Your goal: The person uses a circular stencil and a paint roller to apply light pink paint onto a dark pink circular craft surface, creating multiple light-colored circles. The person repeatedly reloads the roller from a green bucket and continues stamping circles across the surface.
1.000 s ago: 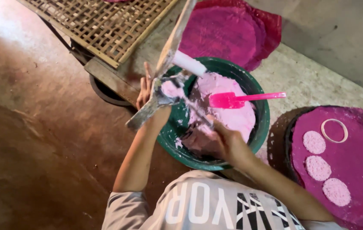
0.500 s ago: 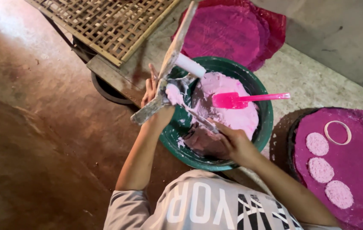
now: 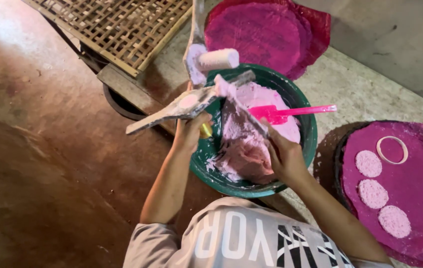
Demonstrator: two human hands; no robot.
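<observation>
Risk first: I judge the wooden paddle (image 3: pixel 181 106) could tip and drop pink paste outside the green basin (image 3: pixel 307 149), because it is coated, projects well past the rim, and is supported at one point only. A second risk is the pink spatula (image 3: pixel 291 112), which rests loose on the paste (image 3: pixel 251 144) and could slide under if the mass is disturbed.

My left hand (image 3: pixel 189 133) is closed around the paddle near its middle, at the basin's left rim. My right hand (image 3: pixel 283 154) is inside the basin, fingers curled on a thin scraping tool laid against the paste; whether it pinches or merely presses, I cannot tell.

The paste sits between both hands. Three pink discs (image 3: pixel 373 192) and a ring (image 3: pixel 391 149) lie on the purple cloth (image 3: pixel 420 188), well apart to the right.
</observation>
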